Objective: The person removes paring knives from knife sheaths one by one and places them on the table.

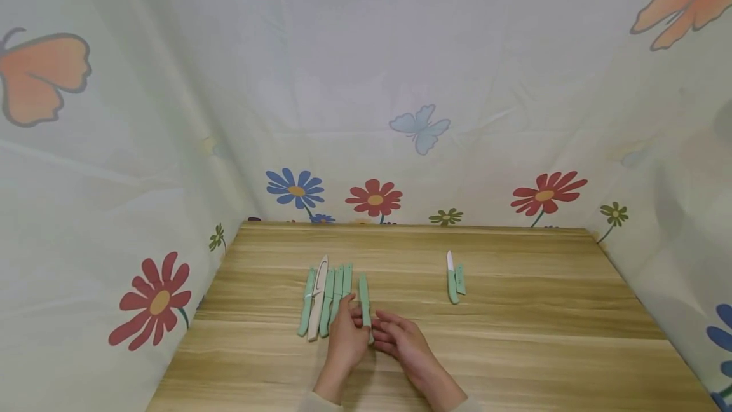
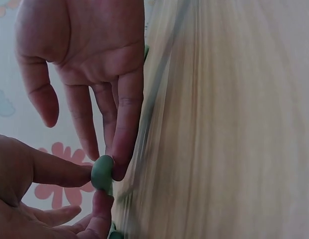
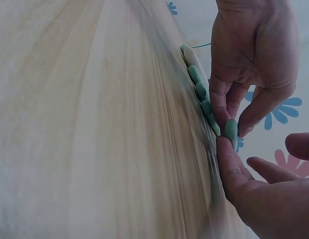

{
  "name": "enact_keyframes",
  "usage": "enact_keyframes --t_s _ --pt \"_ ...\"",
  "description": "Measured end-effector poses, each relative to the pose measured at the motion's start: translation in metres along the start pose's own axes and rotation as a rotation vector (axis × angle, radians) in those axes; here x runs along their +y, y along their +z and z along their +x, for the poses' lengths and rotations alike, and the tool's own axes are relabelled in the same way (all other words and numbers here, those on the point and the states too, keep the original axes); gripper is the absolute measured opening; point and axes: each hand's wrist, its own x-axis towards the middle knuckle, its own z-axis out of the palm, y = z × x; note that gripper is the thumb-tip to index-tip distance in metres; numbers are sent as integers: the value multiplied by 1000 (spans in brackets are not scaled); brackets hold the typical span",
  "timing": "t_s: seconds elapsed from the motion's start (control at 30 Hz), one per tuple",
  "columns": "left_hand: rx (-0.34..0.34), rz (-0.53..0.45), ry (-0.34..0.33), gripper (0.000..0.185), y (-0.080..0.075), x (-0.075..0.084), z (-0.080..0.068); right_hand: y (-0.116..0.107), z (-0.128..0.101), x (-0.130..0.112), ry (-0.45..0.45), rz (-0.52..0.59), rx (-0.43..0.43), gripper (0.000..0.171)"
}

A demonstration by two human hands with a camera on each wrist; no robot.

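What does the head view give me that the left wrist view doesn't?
Only the head view shows the row of mint-green knives on the wooden table, and a separate white-bladed knife with its green sheath lying apart to the right. Only the left wrist view shows fingertips pressing the handle's rounded end. Both show the left hand and right hand pinching one green knife handle.

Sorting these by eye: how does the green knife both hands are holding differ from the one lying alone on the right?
The held knife is pinched at its near end by the left hand and right hand; the lone knife lies untouched. The held one looks green all over, the lone one shows a bare white blade beside a loose green sheath. Both share mint-green handles and lie lengthwise on the table.
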Motion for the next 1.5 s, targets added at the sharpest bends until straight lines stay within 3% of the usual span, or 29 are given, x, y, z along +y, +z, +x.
enact_keyframes --t_s 0.23,0.63,1.2,1.5 --pt "-34 -16 -23 74 0 2 -1 -4 -1 1 -2 14 8 53" --pt "-140 -76 4 48 1 4 -1 -10 -5 -3 -20 -22 74 51" --pt "-267 -267 -61 44 5 10 -4 -18 -11 -11 -53 -78 150 41" --pt "-290 -302 -33 40 9 13 -6 -23 -12 -13 -48 -89 186 39"
